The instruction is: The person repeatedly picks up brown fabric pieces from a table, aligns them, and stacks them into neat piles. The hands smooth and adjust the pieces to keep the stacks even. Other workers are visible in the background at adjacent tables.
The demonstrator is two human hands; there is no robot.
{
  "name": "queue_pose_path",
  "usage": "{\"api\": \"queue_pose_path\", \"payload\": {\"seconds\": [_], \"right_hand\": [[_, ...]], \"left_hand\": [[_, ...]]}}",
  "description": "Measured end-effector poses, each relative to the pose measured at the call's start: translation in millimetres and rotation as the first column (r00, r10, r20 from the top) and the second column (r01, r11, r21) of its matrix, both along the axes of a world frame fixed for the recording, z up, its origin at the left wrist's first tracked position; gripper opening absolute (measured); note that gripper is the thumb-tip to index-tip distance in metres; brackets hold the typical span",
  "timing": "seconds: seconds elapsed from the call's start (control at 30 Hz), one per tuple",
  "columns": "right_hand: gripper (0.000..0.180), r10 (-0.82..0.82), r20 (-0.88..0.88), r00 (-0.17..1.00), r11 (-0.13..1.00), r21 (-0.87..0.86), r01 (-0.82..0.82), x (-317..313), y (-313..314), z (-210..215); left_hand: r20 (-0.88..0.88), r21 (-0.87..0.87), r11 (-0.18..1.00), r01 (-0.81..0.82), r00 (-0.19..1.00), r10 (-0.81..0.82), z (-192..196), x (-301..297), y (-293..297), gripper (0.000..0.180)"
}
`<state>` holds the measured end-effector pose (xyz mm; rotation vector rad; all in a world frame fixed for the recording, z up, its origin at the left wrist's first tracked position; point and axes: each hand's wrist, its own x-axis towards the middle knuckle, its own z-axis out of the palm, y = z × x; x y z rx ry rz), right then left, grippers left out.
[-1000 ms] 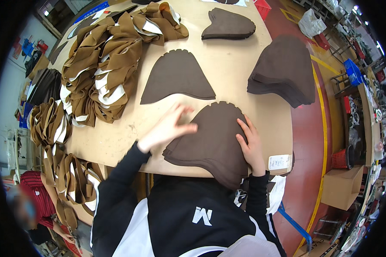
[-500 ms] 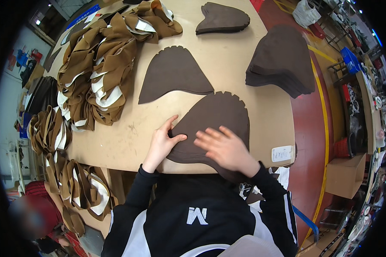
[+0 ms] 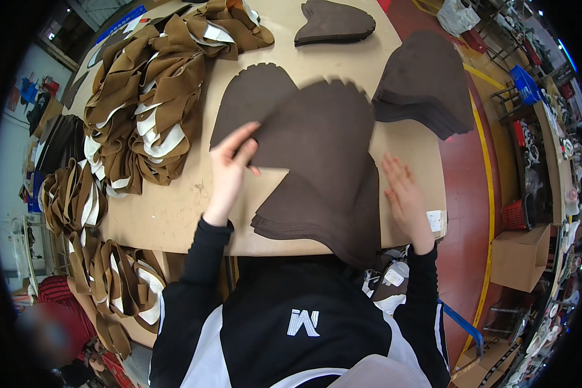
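Observation:
My left hand pinches the left edge of a dark brown cut sheet piece with a notched, rounded top. The piece is raised and slightly blurred, overlapping a similar flat dark brown piece on the table. Below it, near the table's front edge, lies a stack of the same dark brown pieces, partly hidden by the raised one. My right hand is open beside the stack's right side, fingers stretched out and holding nothing.
Heaps of brown pieces with white patches cover the table's left side. Further dark brown stacks lie at the right and far edge. A white label is at the right corner. Another person is at lower left.
My left hand has moved up and away, lifting one dark brown piece off the near stack. My right hand has shifted from on top of the stack to its right side.

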<state>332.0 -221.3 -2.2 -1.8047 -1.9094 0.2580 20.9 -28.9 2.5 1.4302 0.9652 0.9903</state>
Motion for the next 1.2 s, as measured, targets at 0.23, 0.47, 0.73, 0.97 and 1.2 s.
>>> {"api": "queue_pose_path", "payload": {"seconds": [0.23, 0.47, 0.73, 0.97, 1.2], "right_hand": [[0.057, 0.467, 0.116, 0.876, 0.883, -0.097, -0.458, -84, 4, -15], [0.049, 0.315, 0.313, 0.896, 0.949, -0.107, -0.296, -74, 33, -25], [0.046, -0.1, 0.312, 0.945, 0.992, -0.04, 0.119, 17, 79, -35], [0.046, 0.019, -0.184, 0.983, 0.962, -0.263, -0.068, -26, 116, 11], [0.029, 0.189, -0.362, 0.913, 0.97, -0.073, -0.231, -37, 187, -20]], "left_hand": [[-0.233, 0.233, 0.968, -0.094, 0.961, 0.15, -28, -27, 74, 0.042], [-0.394, -0.112, 0.938, 0.328, 0.852, -0.345, -51, -21, -45, 0.062], [-0.589, 0.485, 0.795, 0.365, 0.808, -0.011, -28, -6, -76, 0.06], [-0.419, 0.162, 0.95, 0.266, 0.89, -0.178, -25, -3, -82, 0.053], [-0.368, -0.025, 0.982, 0.189, 0.911, -0.185, -38, -11, -90, 0.043]]}}
